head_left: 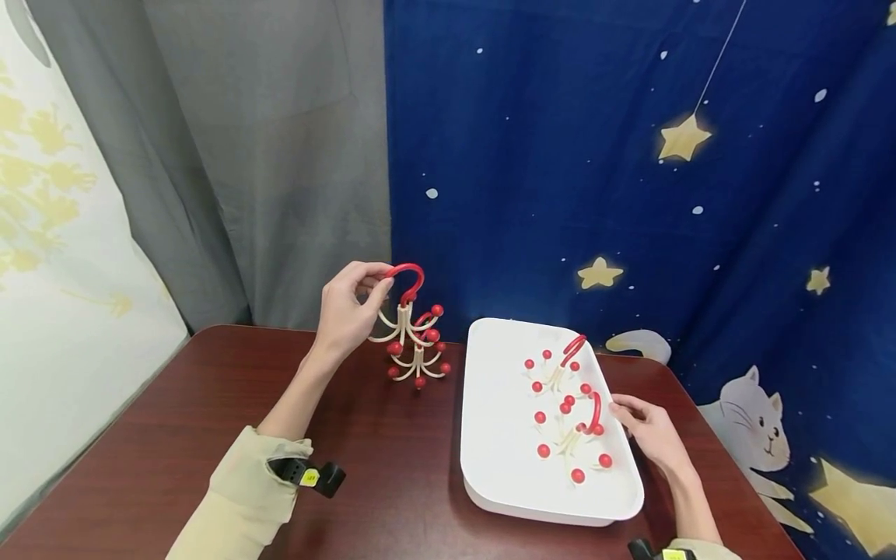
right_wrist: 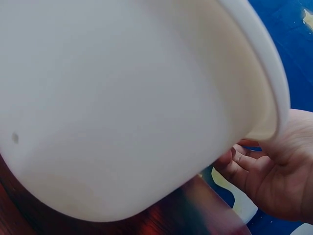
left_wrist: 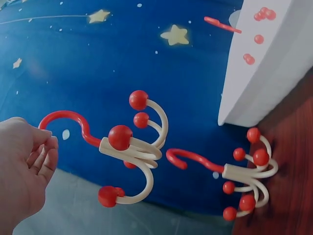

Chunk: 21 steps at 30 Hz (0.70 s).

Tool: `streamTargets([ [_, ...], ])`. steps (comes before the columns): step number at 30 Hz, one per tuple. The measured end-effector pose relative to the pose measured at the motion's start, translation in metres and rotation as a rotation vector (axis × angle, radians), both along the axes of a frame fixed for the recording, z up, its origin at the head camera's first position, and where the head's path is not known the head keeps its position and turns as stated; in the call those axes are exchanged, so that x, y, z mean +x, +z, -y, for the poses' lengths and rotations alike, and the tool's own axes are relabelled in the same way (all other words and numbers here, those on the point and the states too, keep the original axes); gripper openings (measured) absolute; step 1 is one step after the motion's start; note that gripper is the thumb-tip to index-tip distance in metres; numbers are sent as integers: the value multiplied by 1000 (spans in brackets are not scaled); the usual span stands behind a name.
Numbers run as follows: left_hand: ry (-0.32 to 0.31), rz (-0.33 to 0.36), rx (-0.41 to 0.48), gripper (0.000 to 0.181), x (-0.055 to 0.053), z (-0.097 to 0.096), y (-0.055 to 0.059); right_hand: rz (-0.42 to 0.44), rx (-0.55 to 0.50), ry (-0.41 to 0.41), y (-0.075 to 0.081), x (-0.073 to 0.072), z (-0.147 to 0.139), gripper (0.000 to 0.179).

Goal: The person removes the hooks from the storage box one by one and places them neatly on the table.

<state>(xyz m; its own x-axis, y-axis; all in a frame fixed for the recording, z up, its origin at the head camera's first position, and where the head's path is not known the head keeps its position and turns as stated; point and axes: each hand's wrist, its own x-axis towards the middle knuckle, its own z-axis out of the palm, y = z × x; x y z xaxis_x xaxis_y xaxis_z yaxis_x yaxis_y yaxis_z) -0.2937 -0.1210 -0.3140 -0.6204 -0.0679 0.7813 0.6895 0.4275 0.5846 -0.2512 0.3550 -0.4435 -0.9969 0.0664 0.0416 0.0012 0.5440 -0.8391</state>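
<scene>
My left hand [head_left: 352,311] pinches the red hook of a clawed hanger [left_wrist: 134,152] between thumb and fingers. Cream arms fan out below the hook and curl up to red balls; this hanger hangs off the table. Just beyond it, a second hanger [left_wrist: 247,172] of the same kind stands on the tabletop with its hook up. My right hand [head_left: 656,437] holds the right rim of a white tray [head_left: 490,435], with bent fingers [right_wrist: 239,164] under the rim against the outer wall. Inside the tray are red-hooked hangers [head_left: 574,350], overlapping, so their exact number is unclear.
A dark reddish-brown table [head_left: 175,435] carries the tray and the standing hanger. Behind its far edge hang a grey curtain [head_left: 280,155] and a blue curtain with stars [head_left: 525,155]. A pale patterned cloth [head_left: 63,257] hangs at the left.
</scene>
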Motion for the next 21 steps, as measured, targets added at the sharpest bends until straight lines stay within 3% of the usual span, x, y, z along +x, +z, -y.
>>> streamTargets([
  [11,68,25,-18,12,1,25,-12,-10,-14,4,-2,0,-1,43],
  [21,131,92,-46,13,-4,44,-33,10,-32,-10,-1,1,0,46],
])
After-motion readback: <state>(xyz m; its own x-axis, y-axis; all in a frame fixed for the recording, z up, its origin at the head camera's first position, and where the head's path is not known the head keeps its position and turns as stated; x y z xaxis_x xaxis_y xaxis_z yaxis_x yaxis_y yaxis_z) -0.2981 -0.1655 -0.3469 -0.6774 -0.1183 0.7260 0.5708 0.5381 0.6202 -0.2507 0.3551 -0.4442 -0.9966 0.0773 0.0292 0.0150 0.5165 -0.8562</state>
